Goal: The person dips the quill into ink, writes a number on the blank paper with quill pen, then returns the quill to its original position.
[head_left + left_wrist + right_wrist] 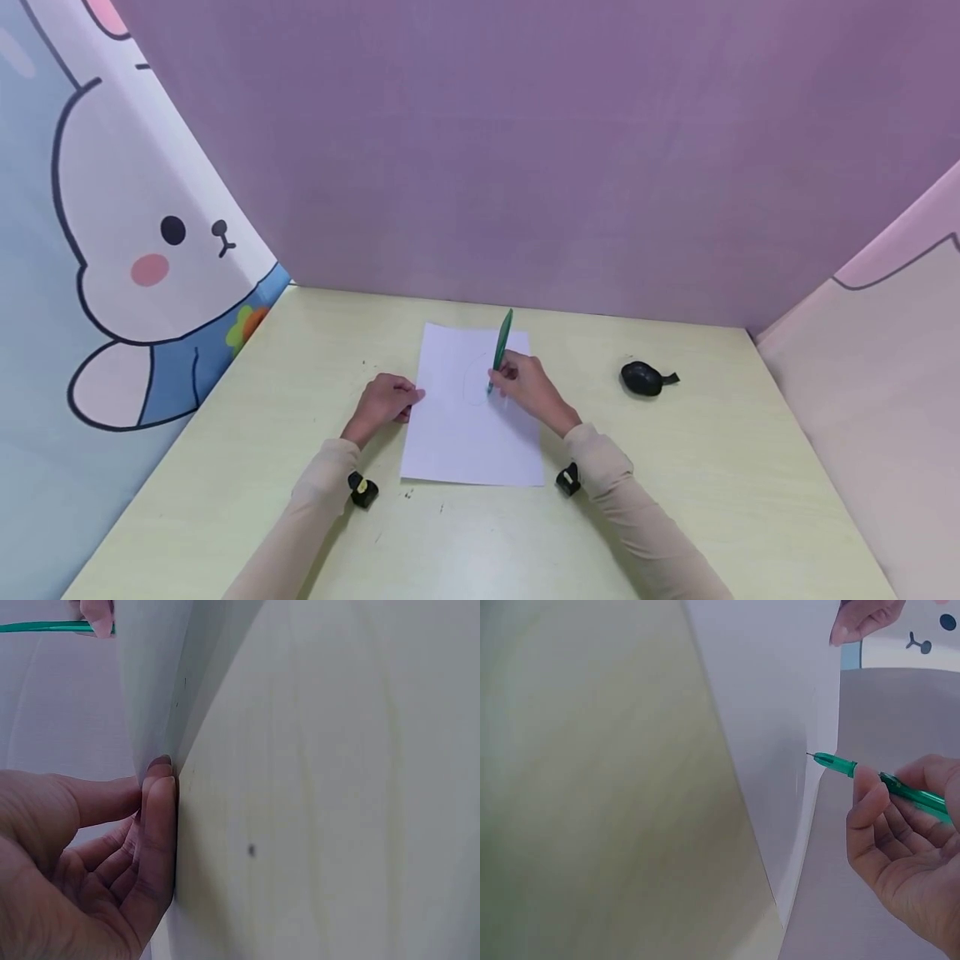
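A white sheet of paper lies on the table, a faint curved line drawn on its upper half. My left hand pinches the sheet's left edge; in the left wrist view the thumb and forefinger meet at that edge, which is slightly raised. Between thumb and fingers of my right hand is a slim green pen, tilted, its lower end at the drawn line. The right wrist view shows the pen's fine tip right at the paper, with its rear end hidden by the hand.
On the pale table a black rounded object with a short tab sits to the right. A purple panel stands behind, and a rabbit-printed panel on the left. Small dark marks dot the tabletop.
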Demonstrator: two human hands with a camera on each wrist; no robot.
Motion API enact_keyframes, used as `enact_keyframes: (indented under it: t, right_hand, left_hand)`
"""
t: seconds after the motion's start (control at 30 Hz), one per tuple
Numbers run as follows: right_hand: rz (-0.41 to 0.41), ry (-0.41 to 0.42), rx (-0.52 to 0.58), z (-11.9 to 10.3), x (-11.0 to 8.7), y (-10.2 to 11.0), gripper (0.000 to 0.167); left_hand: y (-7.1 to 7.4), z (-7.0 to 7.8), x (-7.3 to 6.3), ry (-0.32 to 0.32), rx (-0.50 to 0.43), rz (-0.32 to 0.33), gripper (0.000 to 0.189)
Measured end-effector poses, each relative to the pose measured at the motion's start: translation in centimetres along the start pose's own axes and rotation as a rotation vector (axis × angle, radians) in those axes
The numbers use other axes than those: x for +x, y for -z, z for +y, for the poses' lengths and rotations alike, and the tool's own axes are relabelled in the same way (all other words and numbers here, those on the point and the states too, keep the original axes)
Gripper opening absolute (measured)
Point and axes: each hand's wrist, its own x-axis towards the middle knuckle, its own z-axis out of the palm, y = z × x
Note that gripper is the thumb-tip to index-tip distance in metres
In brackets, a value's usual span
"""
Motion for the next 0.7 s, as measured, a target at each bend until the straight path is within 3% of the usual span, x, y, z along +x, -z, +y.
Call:
enact_keyframes:
  t: [0.7]
  right_hand:
    - [0.022,-0.008,-0.022,-1.02,0.30,-0.22,0.009]
  left_hand:
    - [0.66,0.26,-1.01,-0.014,0.014,0.018,0.019]
